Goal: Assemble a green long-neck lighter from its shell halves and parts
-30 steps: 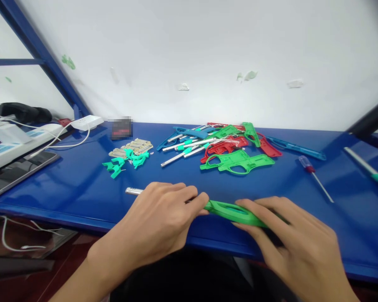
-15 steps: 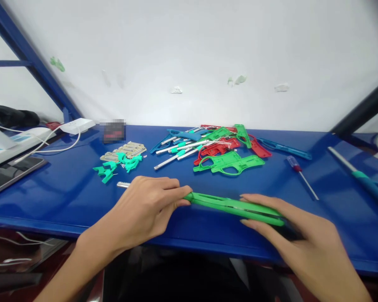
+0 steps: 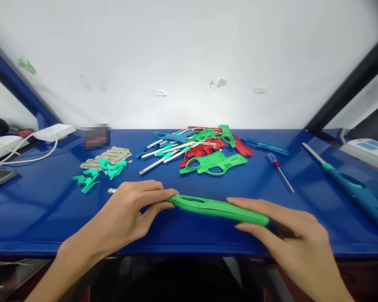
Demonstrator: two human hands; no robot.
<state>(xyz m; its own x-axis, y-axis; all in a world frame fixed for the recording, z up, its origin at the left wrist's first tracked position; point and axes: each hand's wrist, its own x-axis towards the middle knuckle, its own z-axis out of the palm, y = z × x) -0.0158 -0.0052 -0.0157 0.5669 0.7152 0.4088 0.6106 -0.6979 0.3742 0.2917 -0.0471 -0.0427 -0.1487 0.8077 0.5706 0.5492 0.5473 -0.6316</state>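
A green plastic casing (image 3: 214,208) is held level above the front of the blue table, its two halves lying against each other. My left hand (image 3: 135,207) pinches its narrow left end, and a silver metal tip (image 3: 112,191) sticks out beyond that hand on the left. Around the wide right end, my right hand (image 3: 283,230) grips with fingers above and thumb below. Behind the hands lie loose green casing halves (image 3: 223,164), red halves (image 3: 204,149) and several silver rods (image 3: 154,165) in a pile.
Turquoise parts (image 3: 87,179) and beige pieces (image 3: 113,156) lie at left on the blue table (image 3: 66,218). A screwdriver (image 3: 280,172) and a blue lighter (image 3: 355,188) are at right. A phone (image 3: 0,178) and white power strip (image 3: 55,131) sit far left.
The view has swung to the right. The green casing has turned slightly between my hands, and the gap between its halves looks narrower, with both hands still on it.
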